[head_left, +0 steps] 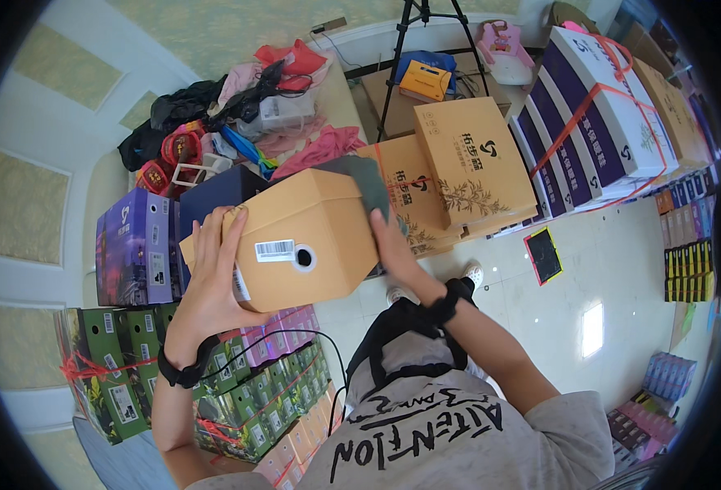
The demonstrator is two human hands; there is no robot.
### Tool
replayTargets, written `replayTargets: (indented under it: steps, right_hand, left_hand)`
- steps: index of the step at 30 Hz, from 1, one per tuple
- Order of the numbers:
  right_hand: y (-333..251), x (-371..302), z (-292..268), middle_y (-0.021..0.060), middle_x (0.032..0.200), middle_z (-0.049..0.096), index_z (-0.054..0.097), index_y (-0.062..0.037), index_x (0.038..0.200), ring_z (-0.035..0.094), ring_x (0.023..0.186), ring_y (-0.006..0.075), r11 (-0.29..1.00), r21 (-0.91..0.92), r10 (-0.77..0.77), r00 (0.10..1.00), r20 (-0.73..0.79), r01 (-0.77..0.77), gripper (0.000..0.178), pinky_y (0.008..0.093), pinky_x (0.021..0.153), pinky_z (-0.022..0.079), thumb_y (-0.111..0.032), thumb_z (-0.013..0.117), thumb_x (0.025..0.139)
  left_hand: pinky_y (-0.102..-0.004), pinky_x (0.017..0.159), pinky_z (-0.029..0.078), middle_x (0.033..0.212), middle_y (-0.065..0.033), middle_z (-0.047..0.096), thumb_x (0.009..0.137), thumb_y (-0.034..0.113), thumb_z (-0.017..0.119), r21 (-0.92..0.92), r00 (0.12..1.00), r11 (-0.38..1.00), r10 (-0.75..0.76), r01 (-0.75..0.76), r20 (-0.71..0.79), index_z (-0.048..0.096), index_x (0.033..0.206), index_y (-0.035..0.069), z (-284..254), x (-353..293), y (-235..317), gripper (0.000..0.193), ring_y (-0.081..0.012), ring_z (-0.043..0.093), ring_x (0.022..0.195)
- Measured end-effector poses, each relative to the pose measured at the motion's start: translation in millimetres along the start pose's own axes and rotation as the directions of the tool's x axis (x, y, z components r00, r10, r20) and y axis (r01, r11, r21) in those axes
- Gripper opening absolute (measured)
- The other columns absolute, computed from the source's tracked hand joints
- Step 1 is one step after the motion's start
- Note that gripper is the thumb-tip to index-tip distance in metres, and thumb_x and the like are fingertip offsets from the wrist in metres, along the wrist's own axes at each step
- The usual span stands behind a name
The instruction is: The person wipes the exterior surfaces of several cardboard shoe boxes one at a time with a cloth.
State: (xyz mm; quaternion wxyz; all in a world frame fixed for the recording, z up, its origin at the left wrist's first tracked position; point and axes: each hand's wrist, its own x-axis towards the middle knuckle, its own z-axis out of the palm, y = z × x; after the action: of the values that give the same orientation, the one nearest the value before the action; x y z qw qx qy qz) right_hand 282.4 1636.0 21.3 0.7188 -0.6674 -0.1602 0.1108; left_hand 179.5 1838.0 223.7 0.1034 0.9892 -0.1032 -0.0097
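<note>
1. Our left hand (209, 269) wraps the left end of a tan cardboard shoebox (337, 233), fingers gripping, spread along its edge.
2. Our right hand (399, 255) angles inward against the right end; blurred, so we cannot tell whether its fingers grip.
3. Tilted between both hands, the matte box has a round hole, near a glossy purple shoebox (129, 245).

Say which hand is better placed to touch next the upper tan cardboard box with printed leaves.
Probably the right hand: it is nearer the leaf-printed box; the left hand holds the tan cardboard box with the round hole.
</note>
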Motion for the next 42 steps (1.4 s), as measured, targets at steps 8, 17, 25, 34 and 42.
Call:
replayTargets:
  steps: [8,17,25,34,42]
  right_hand:
    - [10.9,6.8,-82.3,0.0110,0.124,0.049,0.041,-0.0070,0.128,0.049,0.113,0.0211,0.457,0.760,0.537,0.825,0.178,-0.462,0.053,0.0335,0.095,0.038,-0.044,0.043,0.091]
    - [-168.8,15.0,-10.3,0.0104,0.134,0.039,0.050,-0.0033,0.119,0.029,0.127,0.0330,0.352,-0.736,-0.464,0.790,0.400,0.579,0.044,0.0567,0.103,0.016,-0.033,0.046,0.087]
    - [-157.2,18.1,13.6,0.0049,0.133,0.040,0.052,-0.0139,0.119,0.026,0.129,0.0343,0.190,-0.704,-0.356,0.717,0.600,0.684,0.042,0.0618,0.102,0.013,-0.035,0.051,0.083]
    - [-178.7,53.7,-18.5,0.0151,0.114,0.055,0.057,-0.0044,0.109,0.050,0.111,0.0281,0.773,-0.243,-0.469,0.786,0.402,0.586,0.032,0.0377,0.098,0.033,-0.028,0.045,0.091]
    - [-149.9,61.5,-14.7,0.0145,0.115,0.051,0.041,0.0008,0.124,0.044,0.114,0.0209,0.928,-0.161,-0.306,0.935,0.181,0.335,0.040,0.0298,0.097,0.031,-0.027,0.029,0.098]
  left_hand:
    - [-0.0559,0.105,0.012,0.133,-0.0245,0.025,0.042,0.034,0.082,0.121,0.993,0.989,0.068,-0.079,0.093,0.018,0.139,0.007,4.4,45.6,34.2,0.120,-0.0417,0.024,0.127]
    - [-0.0522,0.106,0.013,0.140,-0.0252,0.019,0.056,0.039,0.079,-0.073,0.996,0.995,0.067,-0.062,0.064,0.005,0.141,0.007,-5.2,54.8,11.8,0.117,-0.0386,0.020,0.131]
    - [-0.0448,0.107,0.016,0.147,-0.0128,0.013,0.068,0.028,0.072,-0.271,0.975,0.937,0.223,-0.219,-0.017,0.026,0.139,0.014,-22.5,48.7,-16.6,0.086,-0.0313,0.014,0.135]
    - [-0.0440,0.099,0.029,0.126,-0.0096,0.045,0.064,0.033,0.074,-0.005,0.972,0.976,0.218,-0.220,-0.090,0.049,0.120,0.011,-12.8,36.3,-7.6,0.065,-0.0316,0.037,0.119]
    - [-0.0349,0.066,0.042,0.079,-0.0090,0.048,0.069,0.014,0.069,-0.186,0.951,0.961,0.151,-0.206,-0.271,0.055,0.082,0.005,-3.4,-0.8,-12.0,0.022,-0.0289,0.049,0.073]
